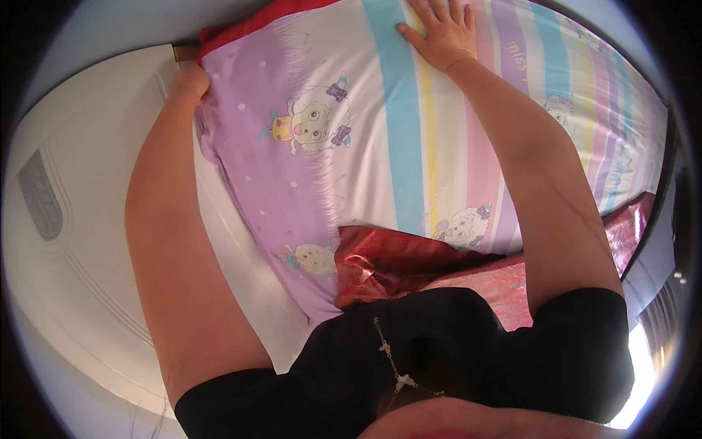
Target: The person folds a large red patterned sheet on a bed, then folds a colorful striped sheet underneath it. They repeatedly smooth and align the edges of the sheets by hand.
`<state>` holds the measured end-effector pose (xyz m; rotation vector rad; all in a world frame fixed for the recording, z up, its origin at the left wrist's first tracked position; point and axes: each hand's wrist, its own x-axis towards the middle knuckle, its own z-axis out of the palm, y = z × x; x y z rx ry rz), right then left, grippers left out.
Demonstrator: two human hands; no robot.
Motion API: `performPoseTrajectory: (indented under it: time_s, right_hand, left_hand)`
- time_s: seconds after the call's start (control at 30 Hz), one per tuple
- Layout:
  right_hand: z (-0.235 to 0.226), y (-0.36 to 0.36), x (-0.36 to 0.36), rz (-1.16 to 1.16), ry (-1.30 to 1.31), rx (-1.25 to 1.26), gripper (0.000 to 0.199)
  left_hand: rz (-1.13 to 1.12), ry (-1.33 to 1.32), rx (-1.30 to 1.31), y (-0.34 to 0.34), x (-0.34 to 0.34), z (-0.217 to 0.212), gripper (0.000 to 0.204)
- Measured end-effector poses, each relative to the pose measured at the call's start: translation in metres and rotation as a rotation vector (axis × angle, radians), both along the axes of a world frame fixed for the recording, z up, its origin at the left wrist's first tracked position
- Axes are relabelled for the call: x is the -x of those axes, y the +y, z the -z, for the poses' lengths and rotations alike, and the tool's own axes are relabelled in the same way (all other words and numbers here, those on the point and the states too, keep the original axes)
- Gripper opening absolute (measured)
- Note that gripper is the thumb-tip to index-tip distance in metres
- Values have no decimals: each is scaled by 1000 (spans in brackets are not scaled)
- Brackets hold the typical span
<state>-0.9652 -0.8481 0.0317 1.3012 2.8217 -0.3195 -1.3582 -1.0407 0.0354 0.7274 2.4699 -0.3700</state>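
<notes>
**A:** ok so what have you got going on over there?

**B:** Working two bare hands from my end. The big patterned sheet (439,157) is spread out right in front of me, taking up most of the middle and right. It's got a lilac band with white dots on the left, cartoon sheep, then blue, yellow and pink stripes.

**A:** nice lol. how's the grip on each side?

**B:** Right hand (446,36) is wide, fingers spread with the palm down on the striped part, up near the top. Left hand (191,82) is at the sheet's upper left edge, looks curled up, but its fingers are hidden and a bit blurry, so I honestly can't tell if it's pinching the cloth or just pushing on it.

**A:** anything around it?

**B:** White curved headboard (110,124) on the left, just beside the sheet's lilac edge, with a grey inset (42,194) in it. Shiny red cloth (387,263) shows at the sheet's near edge, by my black top (468,351), and there's a red strip (263,13) along the sheet's far edge too. Oh, and a necklace (404,382) with little pale charms hangs over the top. The sheet has some creases, mostly toward the right.
</notes>
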Motion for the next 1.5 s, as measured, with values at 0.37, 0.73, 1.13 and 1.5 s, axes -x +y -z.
performPoseTrajectory:
  time_s: [0.37,0.73,1.13,1.5]
  right_hand:
    - [5,3,-1,-29,-38,-21,69]
    - [29,2,-8,-51,-62,-218,64]
    - [19,8,-21,-50,151,-66,66]
    - [23,-1,-21,-33,185,-119,66]
  left_hand:
    - [113,397,-283,5,32,6,29]
    - [183,248,-185,24,27,39,37]
    - [1143,-43,-771,37,-161,8,49]
    - [852,270,-624,80,-164,38,52]
